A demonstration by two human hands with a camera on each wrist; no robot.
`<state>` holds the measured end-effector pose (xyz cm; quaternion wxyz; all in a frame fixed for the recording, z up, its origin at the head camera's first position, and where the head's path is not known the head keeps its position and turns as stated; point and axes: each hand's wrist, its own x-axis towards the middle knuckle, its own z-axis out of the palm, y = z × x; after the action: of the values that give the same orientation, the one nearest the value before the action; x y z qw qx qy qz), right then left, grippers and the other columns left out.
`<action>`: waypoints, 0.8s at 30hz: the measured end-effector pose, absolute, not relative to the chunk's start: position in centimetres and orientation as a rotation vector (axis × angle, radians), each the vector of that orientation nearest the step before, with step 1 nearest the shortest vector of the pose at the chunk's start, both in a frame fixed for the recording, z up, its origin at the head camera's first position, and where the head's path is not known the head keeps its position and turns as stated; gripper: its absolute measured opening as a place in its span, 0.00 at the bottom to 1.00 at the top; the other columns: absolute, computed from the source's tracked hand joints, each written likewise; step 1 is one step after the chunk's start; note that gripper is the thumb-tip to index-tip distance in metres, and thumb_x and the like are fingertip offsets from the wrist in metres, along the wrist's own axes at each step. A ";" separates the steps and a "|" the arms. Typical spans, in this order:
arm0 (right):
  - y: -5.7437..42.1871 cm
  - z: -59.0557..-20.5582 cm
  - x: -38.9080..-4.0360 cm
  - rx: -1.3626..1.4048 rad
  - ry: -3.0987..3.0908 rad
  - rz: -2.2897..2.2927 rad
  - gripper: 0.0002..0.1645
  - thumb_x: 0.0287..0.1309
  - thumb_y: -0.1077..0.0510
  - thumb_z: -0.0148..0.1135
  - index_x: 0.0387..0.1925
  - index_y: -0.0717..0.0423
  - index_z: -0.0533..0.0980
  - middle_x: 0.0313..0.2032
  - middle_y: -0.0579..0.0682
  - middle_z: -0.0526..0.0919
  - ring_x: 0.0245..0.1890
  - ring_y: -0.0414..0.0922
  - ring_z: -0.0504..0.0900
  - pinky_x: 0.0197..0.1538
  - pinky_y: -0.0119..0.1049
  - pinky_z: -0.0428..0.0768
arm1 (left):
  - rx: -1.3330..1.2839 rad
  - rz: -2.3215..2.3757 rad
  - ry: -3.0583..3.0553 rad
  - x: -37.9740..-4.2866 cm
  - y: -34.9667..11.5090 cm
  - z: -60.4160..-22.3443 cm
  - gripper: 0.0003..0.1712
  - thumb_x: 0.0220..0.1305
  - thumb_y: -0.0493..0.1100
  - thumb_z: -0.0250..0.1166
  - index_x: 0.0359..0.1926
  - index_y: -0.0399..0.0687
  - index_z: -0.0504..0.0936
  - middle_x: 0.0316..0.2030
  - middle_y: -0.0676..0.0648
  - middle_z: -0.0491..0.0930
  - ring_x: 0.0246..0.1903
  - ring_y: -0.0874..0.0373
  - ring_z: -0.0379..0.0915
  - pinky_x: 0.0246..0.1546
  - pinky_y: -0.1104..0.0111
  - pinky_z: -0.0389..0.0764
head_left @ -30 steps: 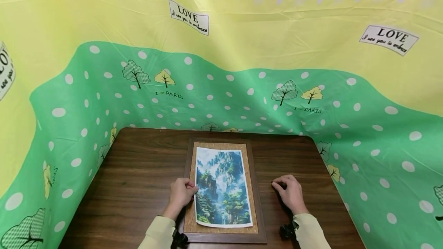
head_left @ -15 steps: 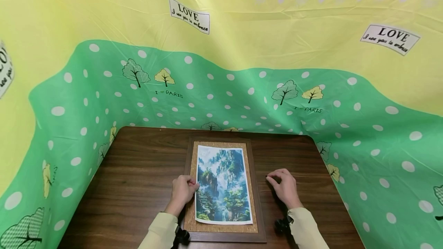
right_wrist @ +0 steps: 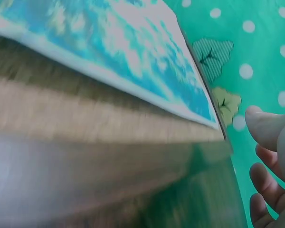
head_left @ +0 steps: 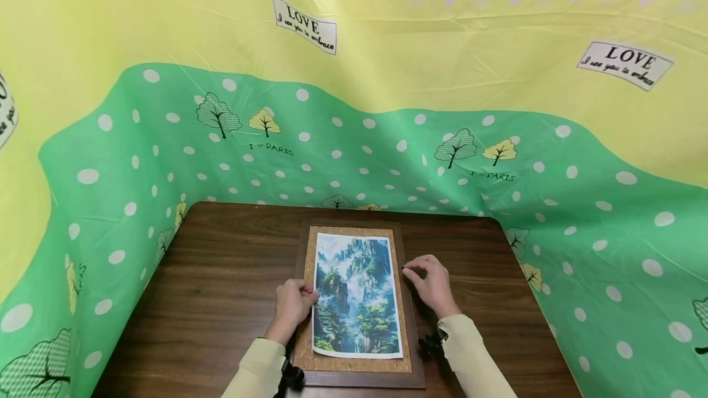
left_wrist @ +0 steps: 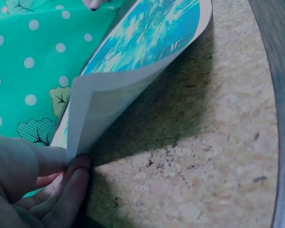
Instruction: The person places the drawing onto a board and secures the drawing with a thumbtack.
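A printed landscape sheet with cliffs, mist and trees lies over a cork board in a dark brown frame. My left hand pinches the sheet's left edge; in the left wrist view the paper curls up there, showing its pale back above the cork. My right hand is at the frame's right side, thumb and forefinger together. A tiny dark object shows at its fingertips, too small to name. In the right wrist view the thumb hides the pinch.
The framed board rests on a dark wood-grain table. A green and yellow patterned cloth hangs behind the table and along both sides. Each wrist carries a black strapped device, the left one overlapping the frame's lower left corner.
My right hand has moved left and slightly away from me, from bare table to the frame's right edge, with the tiny dark object. My left hand still pinches the sheet, which has shifted slightly.
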<state>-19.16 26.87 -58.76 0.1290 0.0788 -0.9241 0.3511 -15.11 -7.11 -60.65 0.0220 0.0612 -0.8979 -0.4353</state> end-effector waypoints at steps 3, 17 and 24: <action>25.7 -58.6 -19.9 0.255 -2.693 1.068 0.03 0.60 0.56 0.71 0.36 0.49 0.87 0.41 0.48 0.81 0.42 0.49 0.81 0.46 0.52 0.81 | 0.185 -1.350 -2.772 -15.2 -7.2 -60.7 0.12 0.57 0.40 0.75 0.20 0.50 0.82 0.18 0.55 0.78 0.18 0.62 0.70 0.23 0.68 0.75; 21.9 -58.9 -22.9 0.306 -2.754 1.199 0.05 0.62 0.54 0.70 0.38 0.48 0.88 0.40 0.46 0.81 0.36 0.42 0.77 0.39 0.41 0.77 | 0.197 -1.331 -2.756 -15.3 -7.2 -60.8 0.12 0.56 0.39 0.76 0.19 0.50 0.82 0.17 0.56 0.78 0.18 0.63 0.70 0.24 0.67 0.75; 20.7 -59.4 -24.1 0.345 -2.746 1.229 0.05 0.62 0.56 0.70 0.38 0.51 0.87 0.37 0.47 0.83 0.33 0.43 0.77 0.36 0.39 0.76 | 0.180 -1.307 -2.760 -15.3 -7.2 -61.0 0.13 0.55 0.40 0.76 0.19 0.51 0.82 0.16 0.56 0.77 0.18 0.63 0.70 0.25 0.67 0.75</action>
<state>-24.15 20.74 -59.39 0.0568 0.1137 -0.9054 0.4051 -15.31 -7.19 -61.00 0.0411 0.0587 -0.9015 -0.4267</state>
